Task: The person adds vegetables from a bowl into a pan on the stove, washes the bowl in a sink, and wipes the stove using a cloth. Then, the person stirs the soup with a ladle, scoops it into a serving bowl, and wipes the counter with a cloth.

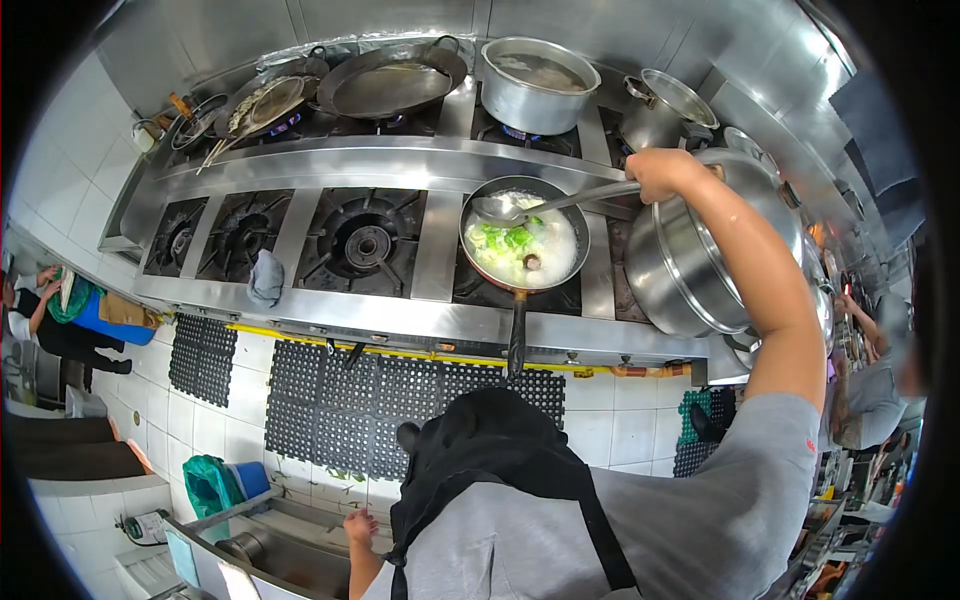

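My right hand (660, 175) is closed around the handle of a long metal ladle (585, 196), at the right of the front burners. The ladle's bowl rests at the upper left inside a frying pan (468, 262). White, foamy liquid (556, 243) with chopped green leaves (512, 238) and a small brown piece (532, 262) fills the pan. The pan's dark handle (518, 335) points toward me, with no hand on it. Down by my side, my left hand (361, 525) holds nothing visible, its fingers loosely bent and apart.
Behind stand a large pot (540, 105), a wide wok (390, 90) and a smaller pot (640, 125); some flames burn. Big steel pots (680, 270) crowd the right. A grey cloth (265, 278) lies on the stove edge. Other people work at far left and right (870, 390).
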{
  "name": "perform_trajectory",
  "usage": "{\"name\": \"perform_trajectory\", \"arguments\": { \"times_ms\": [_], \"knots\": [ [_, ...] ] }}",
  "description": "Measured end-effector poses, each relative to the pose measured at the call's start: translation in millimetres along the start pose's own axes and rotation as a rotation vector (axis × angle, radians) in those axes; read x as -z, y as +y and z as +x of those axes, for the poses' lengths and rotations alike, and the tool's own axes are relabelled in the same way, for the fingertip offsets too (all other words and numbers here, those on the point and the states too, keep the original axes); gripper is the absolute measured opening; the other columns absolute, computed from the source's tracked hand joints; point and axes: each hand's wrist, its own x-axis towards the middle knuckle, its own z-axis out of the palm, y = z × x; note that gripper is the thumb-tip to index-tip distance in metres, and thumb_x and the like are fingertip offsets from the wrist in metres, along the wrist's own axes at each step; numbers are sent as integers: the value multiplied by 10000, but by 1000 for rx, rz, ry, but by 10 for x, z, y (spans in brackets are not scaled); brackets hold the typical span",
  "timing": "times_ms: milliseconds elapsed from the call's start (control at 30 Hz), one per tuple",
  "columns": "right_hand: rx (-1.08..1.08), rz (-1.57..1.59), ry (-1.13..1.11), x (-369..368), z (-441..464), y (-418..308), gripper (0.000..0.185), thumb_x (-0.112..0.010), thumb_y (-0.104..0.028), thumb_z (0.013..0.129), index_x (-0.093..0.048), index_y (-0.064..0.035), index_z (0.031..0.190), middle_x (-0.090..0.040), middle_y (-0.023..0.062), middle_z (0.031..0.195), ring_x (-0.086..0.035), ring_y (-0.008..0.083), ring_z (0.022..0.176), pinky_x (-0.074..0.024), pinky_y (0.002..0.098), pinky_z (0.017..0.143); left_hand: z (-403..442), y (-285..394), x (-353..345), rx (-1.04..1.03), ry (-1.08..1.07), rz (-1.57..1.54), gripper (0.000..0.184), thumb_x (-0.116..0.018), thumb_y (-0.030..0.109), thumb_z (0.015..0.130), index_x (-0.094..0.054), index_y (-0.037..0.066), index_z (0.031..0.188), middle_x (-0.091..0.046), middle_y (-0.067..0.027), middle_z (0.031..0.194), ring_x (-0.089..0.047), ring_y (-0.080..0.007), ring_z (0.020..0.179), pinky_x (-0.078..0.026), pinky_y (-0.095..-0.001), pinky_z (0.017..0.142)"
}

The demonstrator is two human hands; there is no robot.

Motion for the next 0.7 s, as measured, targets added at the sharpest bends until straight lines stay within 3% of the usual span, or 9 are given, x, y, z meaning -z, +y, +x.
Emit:
{"name": "perform_trajectory", "arguments": {
  "times_ms": [67, 133, 267, 600, 700],
  "knots": [
    [-5, 46, -36, 0, -30, 19, 337, -689, -81, 677, -676, -60, 1013, -690, 150, 945, -668, 329, 883, -530, 434, 704, 215, -81, 30, -58, 1, 66, 214, -584, 181, 901, -497, 55, 1050, -593, -99, 749, -589, -215, 542, -441, -316, 419],
    [-10, 59, -2, -31, -56, 85, 336, -714, -107, 675, -678, -56, 1005, -690, 149, 930, -668, 330, 874, -529, 435, 701, 314, -95, 38, 37, -29, -186, 244, -587, 203, 906, -506, 47, 1076, -610, -106, 777, -596, -212, 557, -451, -314, 429],
    [-81, 135, 28, 7, -151, 111, 323, -758, -156, 678, -677, -38, 967, -691, 151, 896, -667, 328, 867, -524, 434, 704, 204, 147, -24, 104, -10, -202, 245, -584, 209, 909, -510, 45, 1075, -606, -100, 777, -599, -209, 573, -450, -310, 427],
    [-70, 114, -22, -203, -54, 90, 265, -737, -123, 681, -670, -28, 919, -691, 155, 900, -667, 327, 863, -520, 429, 704, 52, 355, 16, 54, -4, -92, 182, -571, 192, 915, -511, 51, 1013, -590, -92, 744, -584, -198, 552, -437, -300, 420],
    [-54, 116, 64, -220, -94, 77, 264, -731, -112, 674, -672, -29, 918, -693, 151, 887, -670, 325, 853, -521, 426, 698, 106, 300, 75, 43, -23, -122, 149, -570, 182, 915, -517, 58, 978, -574, -84, 724, -564, -190, 529, -416, -289, 403]
  ]
}}
